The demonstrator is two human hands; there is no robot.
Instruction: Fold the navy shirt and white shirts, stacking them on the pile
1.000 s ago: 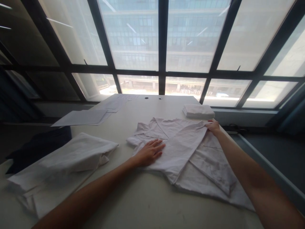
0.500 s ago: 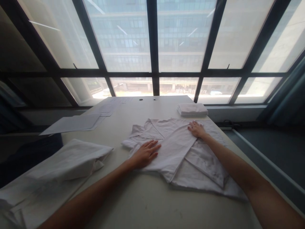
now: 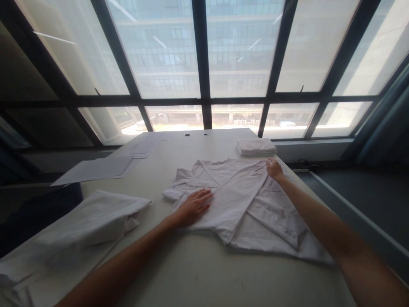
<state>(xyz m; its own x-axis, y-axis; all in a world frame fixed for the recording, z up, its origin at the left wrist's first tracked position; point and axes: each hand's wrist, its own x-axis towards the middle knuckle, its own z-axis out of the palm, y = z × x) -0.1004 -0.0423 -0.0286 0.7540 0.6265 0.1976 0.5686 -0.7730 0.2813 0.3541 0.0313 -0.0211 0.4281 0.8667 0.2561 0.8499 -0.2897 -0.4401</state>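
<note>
A white shirt [image 3: 236,196] lies partly folded on the table, one side turned over its middle in a slanting layer. My left hand [image 3: 194,207] rests flat on the shirt's near left part, fingers stretched out. At the far right of the folded layer, my right hand [image 3: 274,169] is closed, its fingers pinching the cloth at the edge. The fingertips of that hand are partly hidden from this angle.
A neatly folded white stack of cloth [image 3: 256,146] sits at the table's far right edge. Another crumpled white garment [image 3: 96,217] lies at the left. Paper sheets [image 3: 96,168] overhang the left edge. The white table [image 3: 179,268] ends before large windows.
My right hand has slid to the right and a little away from me, going from flat on the shirt to closed on its edge. My left hand stays in place.
</note>
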